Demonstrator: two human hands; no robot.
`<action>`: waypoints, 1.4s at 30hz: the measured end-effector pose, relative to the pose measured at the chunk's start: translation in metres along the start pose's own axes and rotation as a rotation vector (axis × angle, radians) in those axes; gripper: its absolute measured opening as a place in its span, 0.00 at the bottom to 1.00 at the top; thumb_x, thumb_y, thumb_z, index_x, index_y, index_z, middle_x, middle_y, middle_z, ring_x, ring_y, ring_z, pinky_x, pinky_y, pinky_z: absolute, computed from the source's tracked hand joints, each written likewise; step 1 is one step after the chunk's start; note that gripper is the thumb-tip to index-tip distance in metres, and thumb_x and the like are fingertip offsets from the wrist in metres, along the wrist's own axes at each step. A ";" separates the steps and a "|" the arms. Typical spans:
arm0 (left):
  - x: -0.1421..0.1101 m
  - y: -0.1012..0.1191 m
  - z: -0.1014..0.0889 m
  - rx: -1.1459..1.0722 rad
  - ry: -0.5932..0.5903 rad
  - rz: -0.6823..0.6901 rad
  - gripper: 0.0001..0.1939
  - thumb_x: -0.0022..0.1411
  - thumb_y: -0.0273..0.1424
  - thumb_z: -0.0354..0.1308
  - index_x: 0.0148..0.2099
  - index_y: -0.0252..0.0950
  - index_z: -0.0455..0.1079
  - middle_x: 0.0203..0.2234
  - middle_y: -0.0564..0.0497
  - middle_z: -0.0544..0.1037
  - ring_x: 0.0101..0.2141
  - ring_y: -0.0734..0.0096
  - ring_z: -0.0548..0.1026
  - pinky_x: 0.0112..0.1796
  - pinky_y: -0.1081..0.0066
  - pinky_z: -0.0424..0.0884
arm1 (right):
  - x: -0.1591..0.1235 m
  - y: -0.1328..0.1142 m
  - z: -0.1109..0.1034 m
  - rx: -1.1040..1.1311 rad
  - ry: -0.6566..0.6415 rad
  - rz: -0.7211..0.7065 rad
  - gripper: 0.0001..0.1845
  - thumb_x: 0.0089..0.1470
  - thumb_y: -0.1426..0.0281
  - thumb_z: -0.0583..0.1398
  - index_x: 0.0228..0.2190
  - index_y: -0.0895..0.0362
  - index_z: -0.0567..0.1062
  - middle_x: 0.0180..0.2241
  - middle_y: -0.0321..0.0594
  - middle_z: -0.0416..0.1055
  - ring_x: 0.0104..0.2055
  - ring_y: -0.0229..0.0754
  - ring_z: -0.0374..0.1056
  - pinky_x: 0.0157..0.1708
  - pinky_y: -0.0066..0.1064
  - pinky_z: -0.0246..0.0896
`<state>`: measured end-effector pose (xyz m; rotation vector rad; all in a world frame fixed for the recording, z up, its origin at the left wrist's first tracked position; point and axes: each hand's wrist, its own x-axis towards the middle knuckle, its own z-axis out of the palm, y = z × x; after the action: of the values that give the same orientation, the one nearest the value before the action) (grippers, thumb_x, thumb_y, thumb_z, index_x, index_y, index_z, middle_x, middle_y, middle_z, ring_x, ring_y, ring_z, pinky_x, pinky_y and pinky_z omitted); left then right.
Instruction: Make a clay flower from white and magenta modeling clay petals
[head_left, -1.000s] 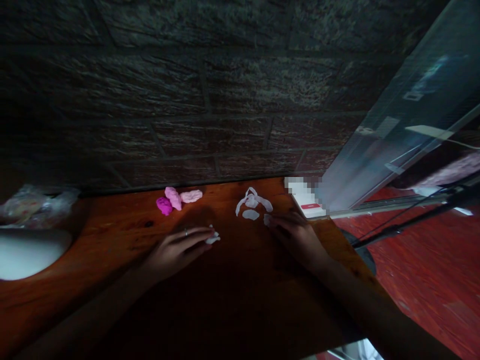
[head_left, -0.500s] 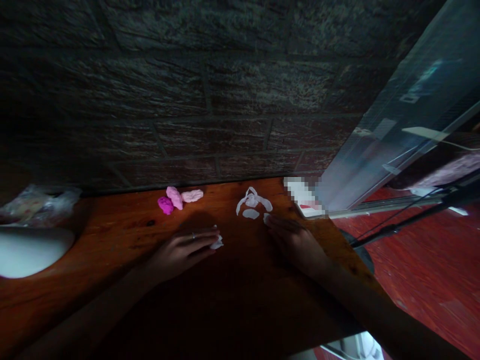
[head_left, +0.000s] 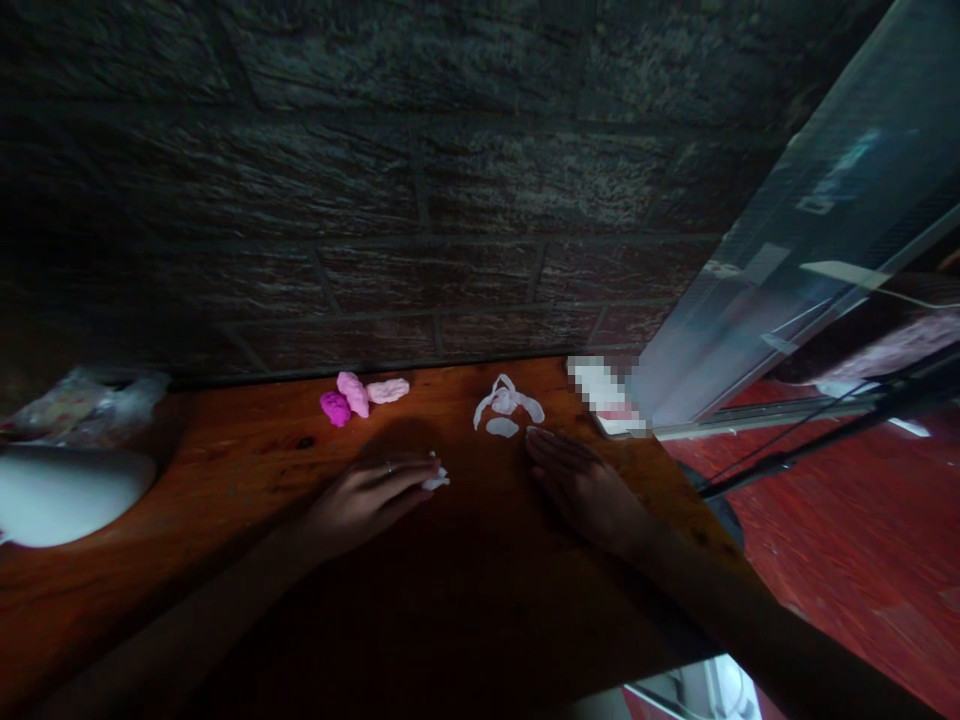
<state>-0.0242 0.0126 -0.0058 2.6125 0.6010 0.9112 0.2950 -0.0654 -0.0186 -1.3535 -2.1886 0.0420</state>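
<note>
Clump of white material (head_left: 436,482) juts from the pinching left hand (head_left: 364,500); flat-fingered right hand (head_left: 589,490) lies beside white pieces (head_left: 502,428).

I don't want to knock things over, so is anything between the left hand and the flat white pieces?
Nothing visible: only tabletop shows between the left hand, with its small white lump, and the flat white pieces. The pink lumps lie off to the left.

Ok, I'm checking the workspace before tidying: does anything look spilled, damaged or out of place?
Nothing plainly looks spilled or damaged. The one oddity is the white box near the right edge of the table: blocky pixels cover much of it, hiding its details. The flat white pieces near the right hand look arranged, not scattered.
</note>
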 end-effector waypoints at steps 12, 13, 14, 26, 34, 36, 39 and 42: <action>0.038 0.030 0.019 -1.191 0.272 -0.807 0.18 0.53 0.41 0.73 0.43 0.37 0.80 0.38 0.50 0.84 0.35 0.72 0.80 0.37 0.75 0.78 | 0.059 -0.054 -0.001 0.830 -0.004 0.301 0.21 0.54 0.61 0.66 0.49 0.54 0.78 0.44 0.43 0.82 0.42 0.46 0.80 0.43 0.37 0.76; 0.038 0.030 0.021 -1.212 0.302 -0.816 0.18 0.52 0.41 0.74 0.43 0.37 0.81 0.37 0.51 0.84 0.35 0.73 0.80 0.37 0.76 0.77 | 0.066 -0.058 0.003 0.889 -0.045 0.299 0.18 0.54 0.61 0.66 0.46 0.55 0.80 0.42 0.42 0.83 0.42 0.46 0.80 0.43 0.37 0.76; 0.038 0.030 0.021 -1.215 0.322 -0.825 0.18 0.51 0.40 0.74 0.42 0.37 0.81 0.37 0.51 0.84 0.35 0.73 0.80 0.36 0.76 0.77 | 0.073 -0.060 0.007 0.908 -0.060 0.318 0.15 0.54 0.62 0.66 0.42 0.55 0.81 0.40 0.42 0.83 0.41 0.45 0.79 0.43 0.37 0.75; 0.024 0.025 0.025 -0.983 0.202 -0.772 0.12 0.53 0.35 0.72 0.39 0.35 0.80 0.33 0.51 0.84 0.33 0.72 0.79 0.38 0.72 0.76 | 0.061 -0.067 0.030 1.119 -0.013 0.497 0.11 0.50 0.63 0.68 0.36 0.55 0.83 0.34 0.38 0.82 0.35 0.41 0.75 0.37 0.32 0.69; 0.023 0.034 0.026 -0.849 0.137 -0.758 0.08 0.59 0.35 0.67 0.38 0.36 0.78 0.32 0.51 0.83 0.34 0.71 0.79 0.37 0.75 0.75 | 0.054 -0.074 0.031 0.936 -0.011 0.453 0.10 0.54 0.65 0.64 0.36 0.57 0.83 0.30 0.40 0.81 0.29 0.40 0.72 0.31 0.31 0.64; 0.024 0.035 0.026 -0.835 0.121 -0.750 0.08 0.59 0.36 0.67 0.38 0.36 0.78 0.32 0.51 0.83 0.34 0.71 0.79 0.36 0.75 0.75 | 0.053 -0.074 0.033 0.917 0.011 0.446 0.09 0.52 0.67 0.65 0.35 0.57 0.83 0.29 0.39 0.80 0.29 0.39 0.72 0.31 0.30 0.63; 0.026 0.036 0.022 -0.844 0.069 -0.742 0.08 0.59 0.35 0.67 0.36 0.35 0.79 0.31 0.50 0.83 0.32 0.72 0.79 0.35 0.75 0.75 | 0.054 -0.076 0.033 0.992 0.035 0.486 0.08 0.50 0.67 0.67 0.33 0.56 0.83 0.27 0.37 0.79 0.28 0.38 0.71 0.30 0.29 0.63; 0.027 0.036 0.016 -0.884 0.046 -0.721 0.07 0.58 0.34 0.67 0.36 0.35 0.80 0.29 0.50 0.83 0.29 0.73 0.78 0.33 0.75 0.75 | 0.057 -0.078 0.030 1.238 -0.016 0.580 0.10 0.46 0.65 0.71 0.31 0.56 0.83 0.25 0.35 0.79 0.27 0.37 0.72 0.29 0.29 0.66</action>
<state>0.0158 -0.0082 0.0109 1.4374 0.8248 0.7425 0.1980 -0.0487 0.0054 -1.0898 -1.1884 1.3516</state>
